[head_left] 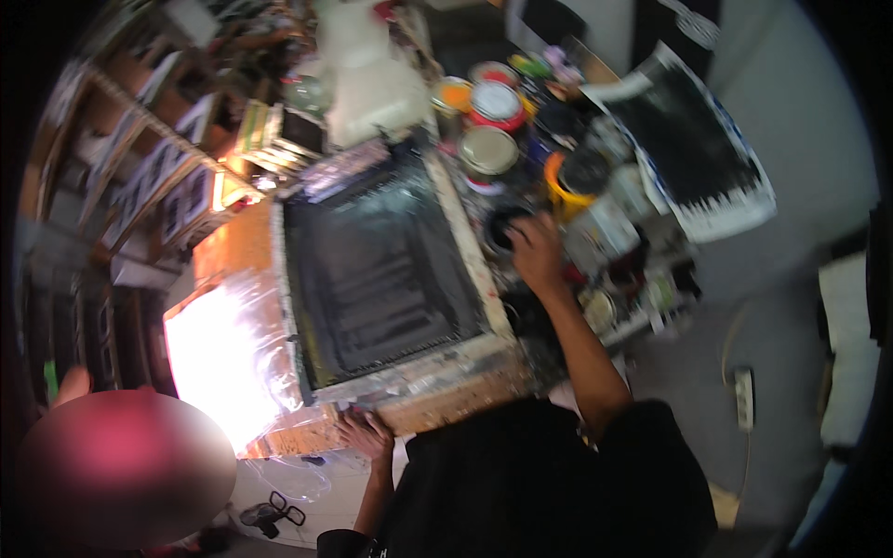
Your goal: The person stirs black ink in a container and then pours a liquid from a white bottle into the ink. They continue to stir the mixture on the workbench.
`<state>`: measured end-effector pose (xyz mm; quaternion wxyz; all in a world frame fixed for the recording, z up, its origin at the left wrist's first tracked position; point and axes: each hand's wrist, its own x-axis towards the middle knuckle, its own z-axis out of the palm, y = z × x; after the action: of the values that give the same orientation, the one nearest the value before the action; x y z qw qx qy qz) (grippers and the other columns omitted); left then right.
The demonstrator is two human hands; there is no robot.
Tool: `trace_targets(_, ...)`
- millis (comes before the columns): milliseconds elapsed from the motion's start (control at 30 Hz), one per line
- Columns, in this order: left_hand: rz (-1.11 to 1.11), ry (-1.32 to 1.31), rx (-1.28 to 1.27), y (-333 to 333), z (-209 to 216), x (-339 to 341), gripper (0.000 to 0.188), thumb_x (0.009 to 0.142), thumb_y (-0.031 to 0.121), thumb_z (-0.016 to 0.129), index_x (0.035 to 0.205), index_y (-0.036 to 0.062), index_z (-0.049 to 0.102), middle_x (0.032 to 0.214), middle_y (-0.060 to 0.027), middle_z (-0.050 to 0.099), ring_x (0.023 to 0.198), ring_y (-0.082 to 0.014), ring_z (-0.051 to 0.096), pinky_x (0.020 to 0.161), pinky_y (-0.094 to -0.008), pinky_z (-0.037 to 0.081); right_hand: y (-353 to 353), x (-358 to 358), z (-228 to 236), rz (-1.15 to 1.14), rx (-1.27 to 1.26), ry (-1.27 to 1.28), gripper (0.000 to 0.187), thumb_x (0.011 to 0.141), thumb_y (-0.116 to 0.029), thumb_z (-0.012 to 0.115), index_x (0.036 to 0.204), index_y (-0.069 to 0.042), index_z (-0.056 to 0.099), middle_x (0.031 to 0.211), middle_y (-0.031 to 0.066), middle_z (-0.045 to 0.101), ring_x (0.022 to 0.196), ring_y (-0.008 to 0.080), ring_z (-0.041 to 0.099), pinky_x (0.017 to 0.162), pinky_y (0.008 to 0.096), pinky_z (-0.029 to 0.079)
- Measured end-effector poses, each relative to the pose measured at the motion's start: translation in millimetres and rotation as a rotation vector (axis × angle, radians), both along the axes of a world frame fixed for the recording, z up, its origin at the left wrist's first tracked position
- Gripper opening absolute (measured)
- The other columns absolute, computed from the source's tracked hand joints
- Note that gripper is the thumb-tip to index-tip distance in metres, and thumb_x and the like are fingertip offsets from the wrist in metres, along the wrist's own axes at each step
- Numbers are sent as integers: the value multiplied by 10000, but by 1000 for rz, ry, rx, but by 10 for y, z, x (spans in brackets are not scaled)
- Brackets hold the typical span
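The wooden-rimmed screen frame (465,237) was laid flat in the middle of the scene on a wooden base (451,400), presumably so that its dark surface would be evenly supported. The dark tub (502,229) was set just beside the frame's right rim, and lidded cans (488,151) were grouped farther off, probably to be kept within easy reach on that side. The right hand (538,249) was held at the tub with its arm stretched forward and its fingers bent downward; whether anything was pinched there could not be told. The left hand (366,434) was placed low against the base's near edge, seemingly for steadying; whether it was clenched could not be made out.
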<state>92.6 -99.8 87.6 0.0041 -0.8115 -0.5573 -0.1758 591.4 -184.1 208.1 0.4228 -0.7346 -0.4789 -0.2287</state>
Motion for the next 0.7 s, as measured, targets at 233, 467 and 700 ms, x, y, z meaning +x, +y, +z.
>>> trace_targets(233,15,-99,-136,-18,199,75,566,932,371,541,1310,-49,515,1313,-291,483,1204,-463,435,1039,-590,285,-214,127,37,-246,-153,225,81,904,-61,634,960,-2,639,970,183,629,962,405,564,854,480,438)
trace_targets(467,107,-435,-153,-30,171,-63,418,983,183,552,1321,-56,494,1258,-269,543,1129,-409,530,978,-478,403,-129,89,-337,-373,-182,157,288,1027,-197,518,1138,38,642,1134,272,620,1123,472,544,1001,546,407)
trace_targets(700,13,-885,92,816,2284,440,696,959,-22,636,1579,68,334,933,-67,604,838,-156,554,781,-312,489,-354,522,-662,-472,6,358,655,1061,-360,537,1479,121,387,1422,336,516,1307,425,538,1103,425,427)
